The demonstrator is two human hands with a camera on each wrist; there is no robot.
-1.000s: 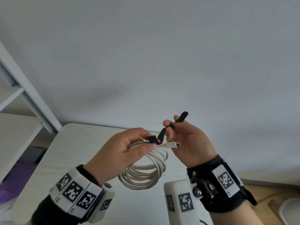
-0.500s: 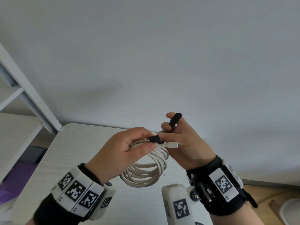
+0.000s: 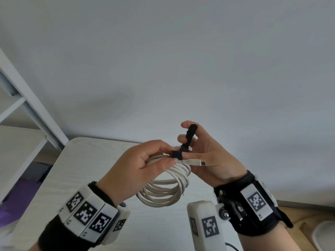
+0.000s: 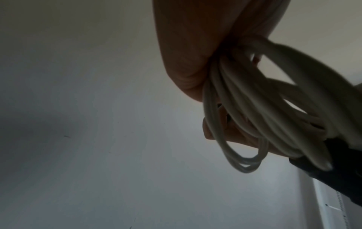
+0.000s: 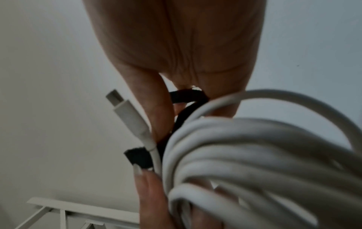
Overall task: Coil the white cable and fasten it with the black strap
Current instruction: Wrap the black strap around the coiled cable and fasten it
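Observation:
The white cable [image 3: 163,192] is wound into a coil of several loops and hangs above the table. My left hand [image 3: 143,169] grips the top of the coil between thumb and fingers; its USB plug [image 3: 194,162] sticks out to the right. The black strap [image 3: 189,136] rises from the coil's top, one short end [image 3: 176,154] lying on the bundle. My right hand [image 3: 199,149] pinches the strap's long end between its fingers. The right wrist view shows the strap [image 5: 186,96] passing behind the coil [image 5: 245,155] and the plug [image 5: 125,110]. The left wrist view shows the loops [image 4: 245,111].
A pale wooden table [image 3: 76,174] lies below the hands, against a plain white wall. A white shelf frame [image 3: 30,105] stands at the left. A wooden floor and a white object [image 3: 324,234] are at the lower right.
My right hand has lifted the strap's long end more upright and drawn closer to the coil. The left hand keeps its grip on the coil, nearly still.

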